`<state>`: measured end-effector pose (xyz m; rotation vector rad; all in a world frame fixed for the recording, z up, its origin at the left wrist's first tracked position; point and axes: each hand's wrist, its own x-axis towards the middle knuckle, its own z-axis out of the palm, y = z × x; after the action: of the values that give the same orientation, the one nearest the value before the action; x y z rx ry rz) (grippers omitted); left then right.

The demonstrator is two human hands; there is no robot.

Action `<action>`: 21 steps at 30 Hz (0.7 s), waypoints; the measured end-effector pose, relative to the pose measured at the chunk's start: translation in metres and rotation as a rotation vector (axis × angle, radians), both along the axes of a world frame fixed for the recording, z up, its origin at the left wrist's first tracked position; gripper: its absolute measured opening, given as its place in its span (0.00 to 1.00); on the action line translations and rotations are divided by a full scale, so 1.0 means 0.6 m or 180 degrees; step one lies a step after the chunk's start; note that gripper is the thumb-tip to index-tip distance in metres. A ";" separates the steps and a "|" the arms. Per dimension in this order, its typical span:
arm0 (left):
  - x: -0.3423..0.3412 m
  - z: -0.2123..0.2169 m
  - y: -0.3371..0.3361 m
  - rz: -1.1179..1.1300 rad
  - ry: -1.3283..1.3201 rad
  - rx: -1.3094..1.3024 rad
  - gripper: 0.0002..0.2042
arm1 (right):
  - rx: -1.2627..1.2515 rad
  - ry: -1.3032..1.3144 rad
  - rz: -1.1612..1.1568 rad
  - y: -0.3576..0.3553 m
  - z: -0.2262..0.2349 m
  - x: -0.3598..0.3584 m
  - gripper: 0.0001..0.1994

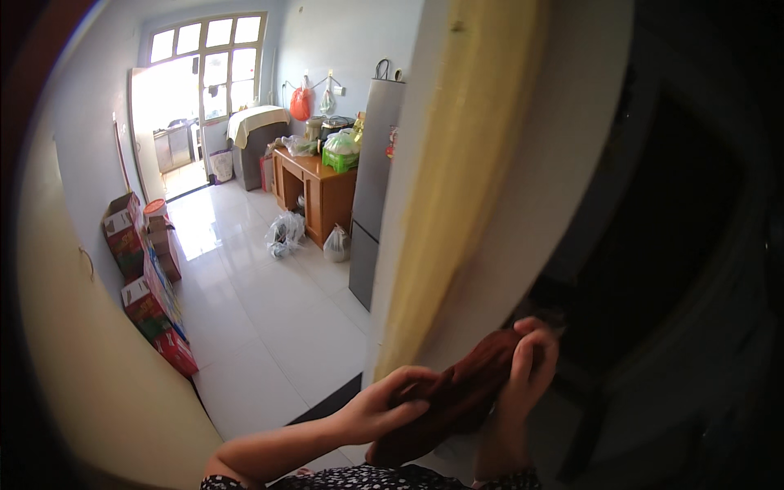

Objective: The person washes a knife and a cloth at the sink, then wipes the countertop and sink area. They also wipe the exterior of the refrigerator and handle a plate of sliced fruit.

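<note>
A dark reddish-brown cloth [467,390] is stretched at a slant between my two hands, close in front of my body. My left hand [390,405] grips its near left side, with the thumb lying over the fabric. Higher up and to the right, my right hand [532,364] pinches the cloth's far end between bent fingers. The lower end of the cloth hangs down toward my dotted black clothing. Dim light hides the folds and the exact kind of cloth.
A yellowish door frame [457,188] rises just ahead. Beyond it, cardboard boxes [147,306] line the left wall. A grey fridge [377,188], a wooden desk [331,200] and plastic bags [286,234] on the floor stand along the right. The right side is dark.
</note>
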<state>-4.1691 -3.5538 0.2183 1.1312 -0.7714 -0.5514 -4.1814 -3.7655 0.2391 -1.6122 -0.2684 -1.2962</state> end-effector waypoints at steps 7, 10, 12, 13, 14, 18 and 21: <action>-0.015 0.004 -0.264 0.1048 -0.0005 0.0100 0.22 | -0.0587 0.0836 -0.0645 -0.268 0.008 0.128 0.30; -0.022 0.007 -0.328 0.1273 0.0121 0.0132 0.22 | -0.1103 0.0863 -0.0469 -0.315 0.029 0.163 0.33; -0.017 -0.007 -0.349 0.1290 0.0386 -0.0088 0.22 | -0.0671 0.1370 0.0161 -0.308 0.036 0.180 0.34; -0.014 -0.012 -0.351 0.1341 0.0414 -0.0096 0.22 | -0.0450 0.1631 0.0478 -0.306 0.031 0.187 0.35; -0.012 -0.015 -0.353 0.1381 0.0443 -0.0106 0.22 | -0.0515 0.1478 0.0411 -0.313 0.022 0.195 0.35; -0.019 -0.006 -0.361 0.1604 0.0325 -0.0136 0.21 | -0.0784 0.0728 -0.0268 -0.332 0.015 0.206 0.36; 0.012 -0.019 -0.366 0.1554 0.0447 -0.0100 0.21 | -0.0271 0.1866 0.0250 -0.319 0.057 0.189 0.36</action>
<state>-4.1619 -3.7736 0.2071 1.1864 -0.3597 -0.2029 -4.0682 -3.9567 0.2735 -1.9537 -0.0220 -0.7139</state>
